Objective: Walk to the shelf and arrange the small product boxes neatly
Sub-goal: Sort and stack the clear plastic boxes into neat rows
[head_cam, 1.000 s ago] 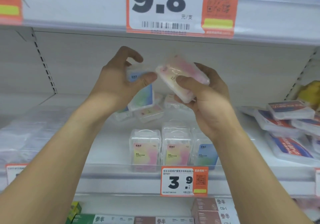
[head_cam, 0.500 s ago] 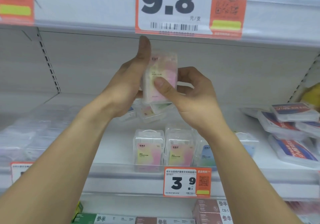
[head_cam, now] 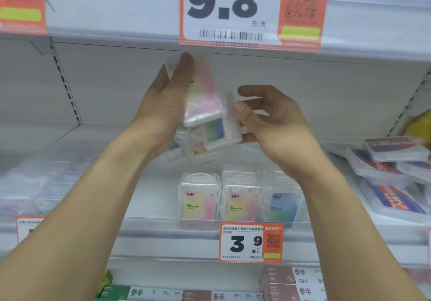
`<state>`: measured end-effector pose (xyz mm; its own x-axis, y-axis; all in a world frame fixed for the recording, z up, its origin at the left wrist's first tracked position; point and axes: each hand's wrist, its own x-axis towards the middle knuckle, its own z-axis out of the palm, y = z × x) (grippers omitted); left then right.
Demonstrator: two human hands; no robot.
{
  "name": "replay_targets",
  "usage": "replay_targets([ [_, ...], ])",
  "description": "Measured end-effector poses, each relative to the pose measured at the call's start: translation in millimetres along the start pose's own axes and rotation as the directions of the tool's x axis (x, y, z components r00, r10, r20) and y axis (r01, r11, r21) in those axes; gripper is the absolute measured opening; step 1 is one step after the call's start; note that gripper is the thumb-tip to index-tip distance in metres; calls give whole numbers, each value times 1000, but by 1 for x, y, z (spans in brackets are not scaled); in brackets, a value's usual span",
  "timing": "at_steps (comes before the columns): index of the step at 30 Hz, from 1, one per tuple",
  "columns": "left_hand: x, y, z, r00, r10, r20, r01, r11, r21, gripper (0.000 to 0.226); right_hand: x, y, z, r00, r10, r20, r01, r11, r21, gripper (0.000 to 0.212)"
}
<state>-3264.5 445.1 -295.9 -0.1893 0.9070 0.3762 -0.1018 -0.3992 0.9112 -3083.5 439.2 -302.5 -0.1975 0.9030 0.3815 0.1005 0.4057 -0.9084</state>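
Note:
My left hand [head_cam: 166, 101] holds a pink-and-yellow small clear box [head_cam: 203, 95] upright against its palm, high in front of the shelf's back wall. Just right of it, my right hand [head_cam: 270, 125] pinches a green-and-blue box [head_cam: 215, 132], thumb on its clear side and lower fingers under it; the index finger sticks out free. The two boxes overlap, the pink one in front. Below, three boxes stand in a front row: two pink boxes [head_cam: 199, 201] [head_cam: 241, 199] and a blue box [head_cam: 283, 205]. Several loose boxes [head_cam: 198, 153] lie tumbled behind the row.
Flat clear packs with red-and-blue labels [head_cam: 384, 163] are piled at the right of the shelf [head_cam: 149, 198]. A clear lip with a 3.9 price tag [head_cam: 250, 242] runs along the front. The upper shelf edge with a 9.8 tag [head_cam: 233, 9] hangs close above. Blurred clear packs [head_cam: 35, 184] fill the left.
Both hands were on the pink box. My left hand now holds it alone and tilted, while my right hand has moved right and down and holds the green-and-blue box.

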Motion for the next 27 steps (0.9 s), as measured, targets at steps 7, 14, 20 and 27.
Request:
replay_targets([
  [7,1,-18,9,996,41,-78,-33,994,100,30,0,5,2,995,-18,95,26,996,-85,39],
  [14,6,-15,-11,998,60,-27,-54,983,174,17,4,13,6,996,-43,78,55,987,-152,57],
  [20,-1,-12,-11,968,35,248,-129,918,375,37,9,16,7,996,-12,92,39,955,-295,60],
  [27,8,-17,-55,977,-175,119,8,594,804,46,57,-3,28,879,342,331,0,695,-719,30],
])
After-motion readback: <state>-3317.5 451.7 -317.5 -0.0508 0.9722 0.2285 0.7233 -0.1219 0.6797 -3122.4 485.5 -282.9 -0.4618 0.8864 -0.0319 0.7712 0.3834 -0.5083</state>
